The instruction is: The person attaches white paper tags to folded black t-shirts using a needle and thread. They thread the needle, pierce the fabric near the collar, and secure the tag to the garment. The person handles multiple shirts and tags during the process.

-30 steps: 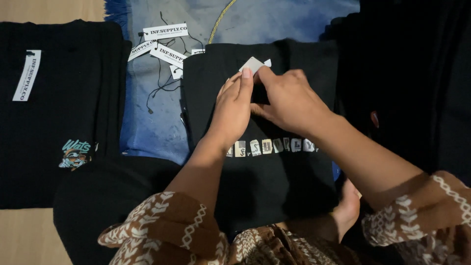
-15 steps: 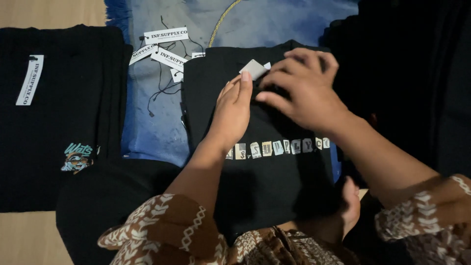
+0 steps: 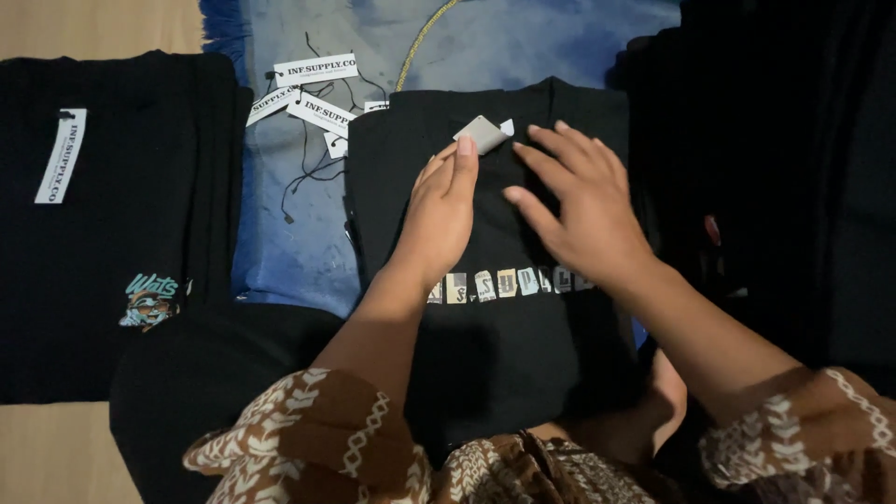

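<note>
A: So where are the hands?

B: Both flat on the folded black shirt in the middle. Left hand lies palm down, fingers straight, tips touching the small grey tag at 12 o'clock. Right hand is spread open, gripping nothing.

A: Anything nearby?

B: Loose white hang tags at 10 o'clock, another black shirt at 9.

Black shirt: folded, lying flat at centre frame, neckline toward the top; a row of small pale letter patches printed across the chest. Grey tag: small, rectangular, tilted, at the shirt's collar, upper centre of the frame, with a white corner showing just beside it at its right.
</note>
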